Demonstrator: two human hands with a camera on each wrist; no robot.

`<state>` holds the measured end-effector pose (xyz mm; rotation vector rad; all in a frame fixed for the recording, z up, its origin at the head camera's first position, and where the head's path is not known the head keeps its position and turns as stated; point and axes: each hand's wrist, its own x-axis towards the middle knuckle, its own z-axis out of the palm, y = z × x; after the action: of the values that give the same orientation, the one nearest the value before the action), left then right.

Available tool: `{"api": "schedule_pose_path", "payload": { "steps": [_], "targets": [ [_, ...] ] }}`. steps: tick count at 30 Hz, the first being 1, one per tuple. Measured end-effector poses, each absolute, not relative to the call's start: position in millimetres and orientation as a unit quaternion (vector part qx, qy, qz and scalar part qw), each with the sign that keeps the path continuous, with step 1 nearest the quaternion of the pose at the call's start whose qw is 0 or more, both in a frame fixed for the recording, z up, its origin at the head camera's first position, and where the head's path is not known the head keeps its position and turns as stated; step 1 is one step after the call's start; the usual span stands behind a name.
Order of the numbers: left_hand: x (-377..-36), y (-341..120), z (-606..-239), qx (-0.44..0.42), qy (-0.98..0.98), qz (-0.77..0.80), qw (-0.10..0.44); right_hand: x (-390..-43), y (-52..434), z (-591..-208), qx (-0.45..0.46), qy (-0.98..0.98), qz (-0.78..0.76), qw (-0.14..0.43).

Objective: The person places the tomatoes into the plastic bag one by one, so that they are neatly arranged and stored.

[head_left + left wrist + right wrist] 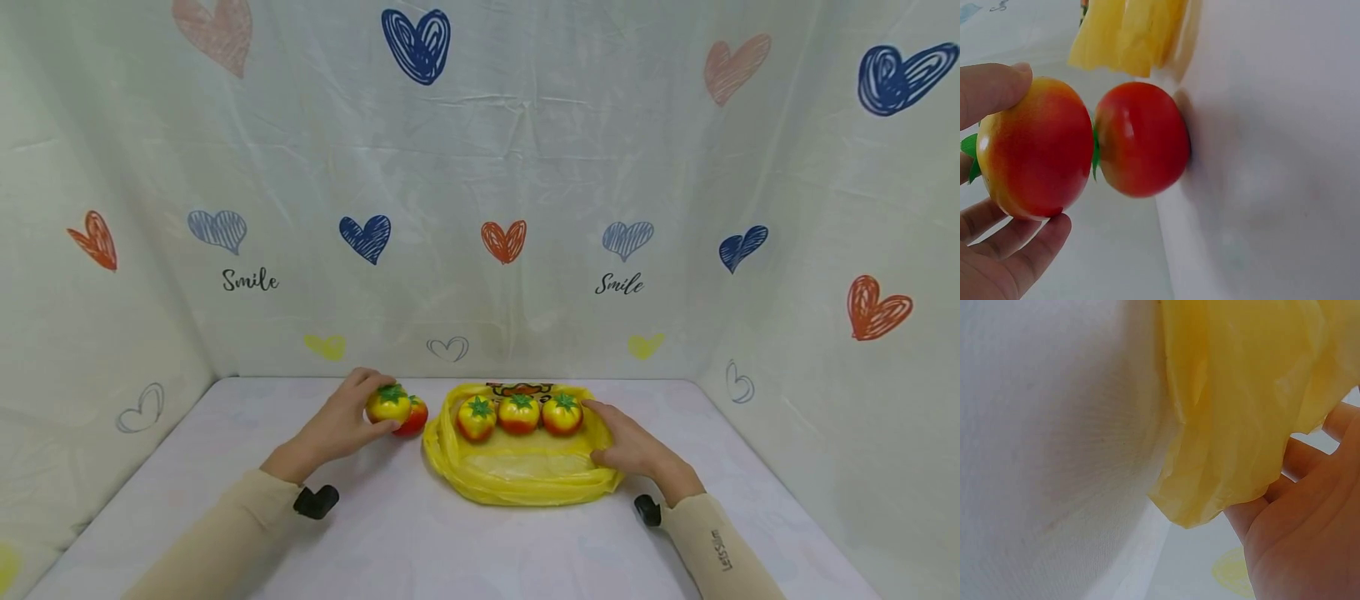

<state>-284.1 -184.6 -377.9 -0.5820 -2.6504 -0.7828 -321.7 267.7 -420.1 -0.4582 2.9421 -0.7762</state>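
Yellow plastic bag [517, 471] open flat on the white table [420, 542], three toy tomatoes [519, 413] in a row at its far edge. Left hand [341, 425] curled around a fourth tomato [387, 404] just left of the bag, touching a redder fifth tomato [414, 417]. Right hand [633, 446] on the bag's right rim, apparently pinching the plastic.

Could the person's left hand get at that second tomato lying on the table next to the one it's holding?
Probably yes. The left hand grips one tomato, and the second tomato lies right beside it on the table, with nothing between; the full hand would need freeing first.
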Motion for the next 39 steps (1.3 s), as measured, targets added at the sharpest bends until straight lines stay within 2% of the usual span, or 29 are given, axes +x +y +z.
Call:
{"api": "schedule_pose_path", "payload": {
  "steps": [16, 39],
  "targets": [
    [-286.9, -149.5, -370.0, -0.267, -0.902, -0.302, 0.152, -319.7, 267.2, -420.1, -0.15, 0.957, -0.248, 0.031],
    [-290.2, -104.9, -371.0, -0.311, -0.895, -0.289, 0.136, -322.1, 268.2, -421.1, -0.15, 0.956, -0.251, 0.028]
  ]
}}
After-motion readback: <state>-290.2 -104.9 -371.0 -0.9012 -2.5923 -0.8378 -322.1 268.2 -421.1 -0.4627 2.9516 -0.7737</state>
